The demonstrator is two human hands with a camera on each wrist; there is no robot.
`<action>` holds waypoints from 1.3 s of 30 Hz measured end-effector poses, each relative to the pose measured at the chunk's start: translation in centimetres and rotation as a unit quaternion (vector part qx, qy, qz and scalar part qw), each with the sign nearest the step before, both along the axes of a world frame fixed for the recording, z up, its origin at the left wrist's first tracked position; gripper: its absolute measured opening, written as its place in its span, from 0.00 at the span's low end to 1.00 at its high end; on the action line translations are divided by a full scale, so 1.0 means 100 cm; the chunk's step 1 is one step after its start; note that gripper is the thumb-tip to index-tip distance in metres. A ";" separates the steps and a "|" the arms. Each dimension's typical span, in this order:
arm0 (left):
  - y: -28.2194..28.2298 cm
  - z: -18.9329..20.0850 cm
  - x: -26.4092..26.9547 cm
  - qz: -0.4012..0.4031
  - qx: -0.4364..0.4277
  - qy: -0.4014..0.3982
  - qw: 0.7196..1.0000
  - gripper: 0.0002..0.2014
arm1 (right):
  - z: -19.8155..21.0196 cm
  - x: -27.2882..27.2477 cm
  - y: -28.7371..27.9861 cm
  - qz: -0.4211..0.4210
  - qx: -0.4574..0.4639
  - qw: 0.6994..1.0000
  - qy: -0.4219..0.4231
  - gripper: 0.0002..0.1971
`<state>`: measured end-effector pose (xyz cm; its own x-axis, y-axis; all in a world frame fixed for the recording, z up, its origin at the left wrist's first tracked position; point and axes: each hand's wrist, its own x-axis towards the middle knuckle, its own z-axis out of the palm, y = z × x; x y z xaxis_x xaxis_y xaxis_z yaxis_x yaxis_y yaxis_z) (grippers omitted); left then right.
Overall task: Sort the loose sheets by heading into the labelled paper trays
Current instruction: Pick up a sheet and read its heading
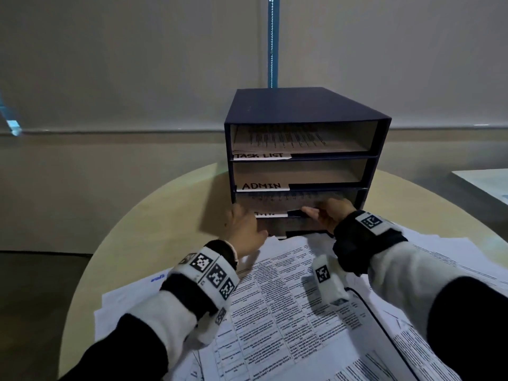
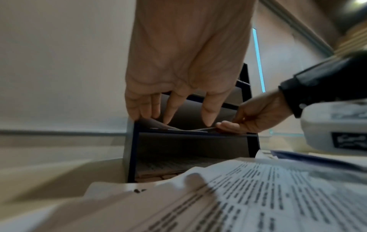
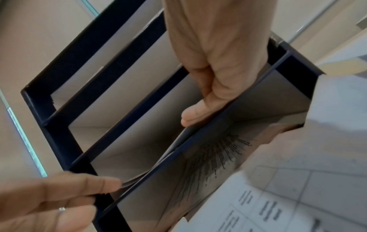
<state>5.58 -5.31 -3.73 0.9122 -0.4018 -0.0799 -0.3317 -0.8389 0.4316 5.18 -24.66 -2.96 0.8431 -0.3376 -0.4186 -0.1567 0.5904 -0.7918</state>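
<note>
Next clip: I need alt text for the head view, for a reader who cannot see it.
Both hands, left hand and right hand, feed a printed sheet into the third slot of a dark blue paper tray unit, below the slots labelled TASK LIST and ADMIN. Loose sheets cover the round table in front.

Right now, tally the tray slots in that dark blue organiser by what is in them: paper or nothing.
Slots holding paper: 3, namely the TASK LIST slot, the third slot, where both hands work a sheet in, and the bottom slot
Slots holding nothing: 1, the ADMIN slot
Total: 4 slots in the organiser
</note>
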 end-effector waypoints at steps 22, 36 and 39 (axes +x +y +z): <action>-0.018 -0.006 0.017 -0.004 0.173 0.012 0.985 0.35 | 0.003 -0.011 0.015 0.311 -0.777 0.538 0.101 0.18; 0.005 0.019 -0.035 -0.061 0.199 0.152 0.966 0.32 | 0.005 -0.092 -0.036 0.521 -0.744 0.397 0.132 0.33; 0.020 0.012 -0.040 -0.030 0.216 0.151 0.964 0.34 | -0.004 -0.103 -0.037 0.487 -0.786 0.359 0.130 0.29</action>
<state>1.54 -3.32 -2.55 0.7976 -0.3220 -0.5101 -0.2984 -0.9455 0.1303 -5.15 -28.40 -3.39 0.8831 0.0720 -0.4637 0.1274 -0.9878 0.0892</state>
